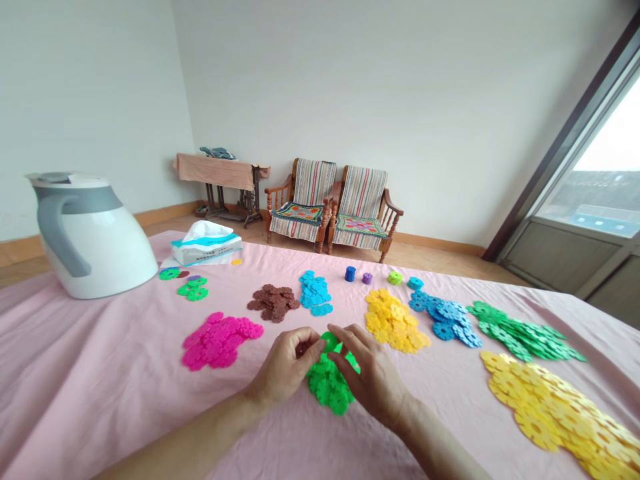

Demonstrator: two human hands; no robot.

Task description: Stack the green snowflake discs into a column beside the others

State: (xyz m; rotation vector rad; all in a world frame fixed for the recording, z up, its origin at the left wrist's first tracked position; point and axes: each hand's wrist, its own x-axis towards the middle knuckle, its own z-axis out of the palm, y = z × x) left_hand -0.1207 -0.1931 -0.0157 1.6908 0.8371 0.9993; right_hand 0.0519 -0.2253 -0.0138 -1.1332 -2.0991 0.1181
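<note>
My left hand (287, 363) is closed in a pinch, thumb against curled fingers, at the upper left of a bright green pile of notched plastic discs (331, 387). Something dark shows inside its curl, too small to make out. My right hand (373, 373) hovers over the right side of that pile, thumb and fingers apart. A green disc (329, 341) shows between the fingertips of both hands; whether either one grips it I cannot tell. Nearby lie piles of pink discs (219, 340), brown discs (274, 303), light blue discs (315, 293) and yellow discs (395, 322).
Blue discs (447, 319), dark green discs (525, 331) and larger yellow discs (565, 407) spread along the right. Small stacks, including a dark blue stack (351, 274), stand at the back. A white kettle (107, 247) and a tissue box (206, 248) occupy the left of the pink cloth (150, 387).
</note>
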